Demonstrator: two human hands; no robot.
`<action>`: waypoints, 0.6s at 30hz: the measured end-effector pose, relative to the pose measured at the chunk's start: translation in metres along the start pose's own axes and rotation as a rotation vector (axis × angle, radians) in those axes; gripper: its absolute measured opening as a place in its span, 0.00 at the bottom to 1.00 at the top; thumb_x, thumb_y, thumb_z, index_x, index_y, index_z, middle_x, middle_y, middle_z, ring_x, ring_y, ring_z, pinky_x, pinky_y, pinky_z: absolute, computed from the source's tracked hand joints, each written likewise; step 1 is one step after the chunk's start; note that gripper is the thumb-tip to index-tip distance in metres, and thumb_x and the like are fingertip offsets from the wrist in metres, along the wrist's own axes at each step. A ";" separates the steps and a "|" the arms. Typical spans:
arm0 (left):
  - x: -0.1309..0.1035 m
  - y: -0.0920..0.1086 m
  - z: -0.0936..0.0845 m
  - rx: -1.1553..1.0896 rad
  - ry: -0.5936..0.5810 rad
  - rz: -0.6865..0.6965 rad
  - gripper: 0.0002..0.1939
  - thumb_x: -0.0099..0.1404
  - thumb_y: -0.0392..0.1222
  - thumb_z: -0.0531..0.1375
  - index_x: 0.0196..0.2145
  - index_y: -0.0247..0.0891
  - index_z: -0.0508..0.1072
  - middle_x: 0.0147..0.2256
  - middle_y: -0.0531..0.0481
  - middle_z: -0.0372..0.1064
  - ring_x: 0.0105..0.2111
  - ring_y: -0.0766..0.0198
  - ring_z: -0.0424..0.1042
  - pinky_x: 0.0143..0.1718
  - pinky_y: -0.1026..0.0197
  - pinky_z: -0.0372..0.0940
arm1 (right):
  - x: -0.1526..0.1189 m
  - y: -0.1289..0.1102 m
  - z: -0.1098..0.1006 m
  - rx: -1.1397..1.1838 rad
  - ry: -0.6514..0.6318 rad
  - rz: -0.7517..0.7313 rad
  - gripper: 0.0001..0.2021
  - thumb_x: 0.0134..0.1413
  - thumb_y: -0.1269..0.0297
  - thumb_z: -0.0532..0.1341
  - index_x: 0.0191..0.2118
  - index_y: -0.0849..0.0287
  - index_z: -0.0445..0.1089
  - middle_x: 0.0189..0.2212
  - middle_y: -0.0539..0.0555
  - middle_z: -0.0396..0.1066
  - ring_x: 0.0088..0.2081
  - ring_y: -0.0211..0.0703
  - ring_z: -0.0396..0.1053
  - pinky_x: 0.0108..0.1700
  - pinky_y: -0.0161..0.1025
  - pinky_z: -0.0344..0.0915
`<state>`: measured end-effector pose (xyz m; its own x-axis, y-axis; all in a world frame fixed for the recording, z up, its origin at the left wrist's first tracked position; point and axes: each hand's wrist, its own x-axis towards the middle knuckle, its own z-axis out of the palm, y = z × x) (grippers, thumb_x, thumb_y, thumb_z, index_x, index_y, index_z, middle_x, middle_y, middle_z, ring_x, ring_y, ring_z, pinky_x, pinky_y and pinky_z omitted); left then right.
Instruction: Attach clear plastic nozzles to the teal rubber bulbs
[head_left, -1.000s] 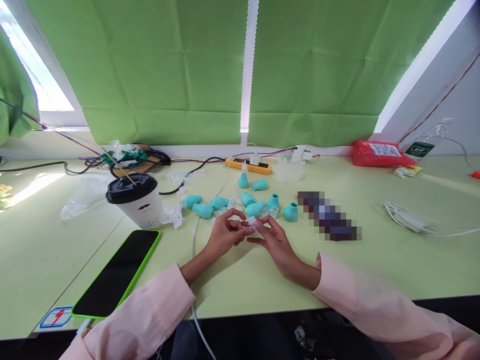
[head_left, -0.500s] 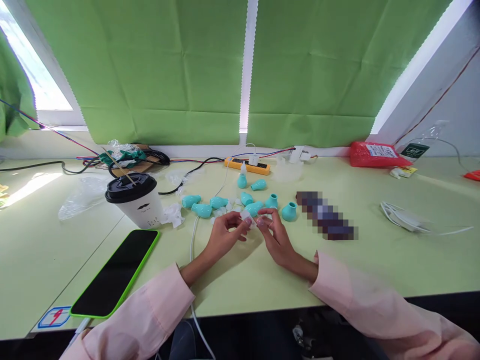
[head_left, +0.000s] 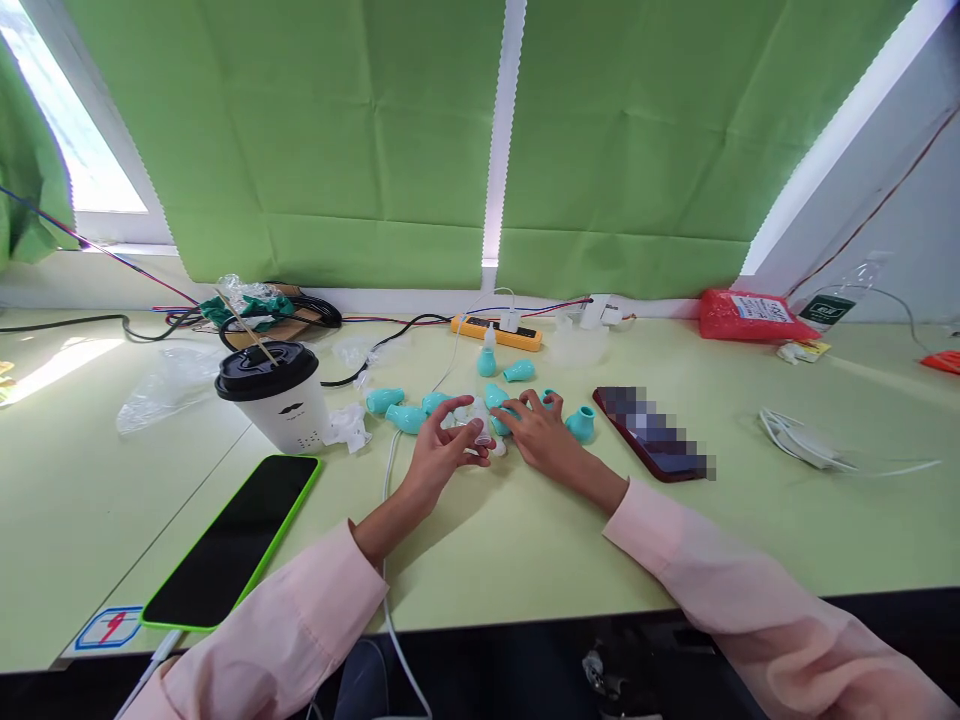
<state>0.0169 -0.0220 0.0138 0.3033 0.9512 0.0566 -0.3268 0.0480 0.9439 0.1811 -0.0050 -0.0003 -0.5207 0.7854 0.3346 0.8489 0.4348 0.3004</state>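
My left hand (head_left: 439, 450) pinches a small clear plastic nozzle (head_left: 481, 420) between thumb and fingers, just above the table. Close beside it, my right hand (head_left: 546, 438) lies palm down over the teal rubber bulbs, fingers bent and spread. Its fingertips are at one teal bulb (head_left: 501, 424); I cannot tell how firmly they touch it. More teal bulbs lie around the hands, among them a left one (head_left: 406, 419) and an upright one (head_left: 581, 424). A small white cap-like piece (head_left: 499, 447) is by the left fingertips. Behind stands a teal bulb with a clear nozzle fitted (head_left: 487, 360).
A lidded paper cup (head_left: 281, 400) and a green-cased phone (head_left: 234, 540) stand at left. A dark red phone (head_left: 652, 435) lies at right, beyond it a coiled white cable (head_left: 806, 440). A yellow power strip (head_left: 495, 332) and a red package (head_left: 754, 315) are at the back.
My right hand has left the clear piece near the left fingertips and moved over the bulbs, turning palm down. My left hand keeps its place with a clear nozzle now showing in it.
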 end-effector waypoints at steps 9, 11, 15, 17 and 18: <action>0.001 0.004 0.001 0.052 -0.069 -0.061 0.13 0.46 0.38 0.62 0.30 0.30 0.67 0.26 0.50 0.63 0.28 0.68 0.64 0.32 0.61 0.64 | -0.006 0.017 -0.018 1.265 0.393 0.308 0.17 0.45 0.62 0.58 0.42 0.53 0.55 0.35 0.52 0.58 0.34 0.40 0.62 0.35 0.42 0.62; 0.001 0.003 0.002 0.107 -0.087 -0.053 0.10 0.48 0.41 0.59 0.27 0.31 0.66 0.22 0.53 0.58 0.23 0.71 0.60 0.25 0.65 0.63 | -0.010 0.018 -0.019 1.647 0.332 0.354 0.16 0.42 0.62 0.60 0.38 0.52 0.54 0.32 0.49 0.57 0.32 0.38 0.63 0.33 0.42 0.65; -0.001 -0.003 0.004 0.270 -0.110 -0.015 0.18 0.58 0.51 0.47 0.21 0.34 0.60 0.17 0.58 0.45 0.15 0.75 0.48 0.15 0.69 0.51 | -0.018 0.011 -0.015 2.013 0.082 0.339 0.16 0.38 0.65 0.61 0.36 0.55 0.57 0.34 0.49 0.57 0.32 0.39 0.65 0.34 0.45 0.67; -0.003 -0.005 0.004 0.445 -0.058 0.069 0.21 0.59 0.53 0.43 0.20 0.35 0.57 0.16 0.58 0.47 0.15 0.74 0.47 0.15 0.69 0.47 | -0.020 0.005 -0.013 2.060 -0.007 0.301 0.14 0.39 0.66 0.60 0.35 0.56 0.58 0.35 0.50 0.57 0.32 0.40 0.66 0.34 0.45 0.67; -0.003 -0.006 0.003 0.540 -0.029 0.120 0.21 0.60 0.54 0.42 0.18 0.35 0.56 0.16 0.57 0.48 0.15 0.74 0.48 0.15 0.68 0.46 | -0.021 0.002 -0.013 2.064 -0.026 0.282 0.13 0.39 0.66 0.60 0.35 0.57 0.58 0.36 0.51 0.57 0.32 0.40 0.66 0.34 0.45 0.67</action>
<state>0.0207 -0.0265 0.0095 0.3188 0.9313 0.1759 0.1430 -0.2308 0.9624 0.1930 -0.0259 0.0047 -0.4026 0.9000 0.1668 -0.2672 0.0588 -0.9618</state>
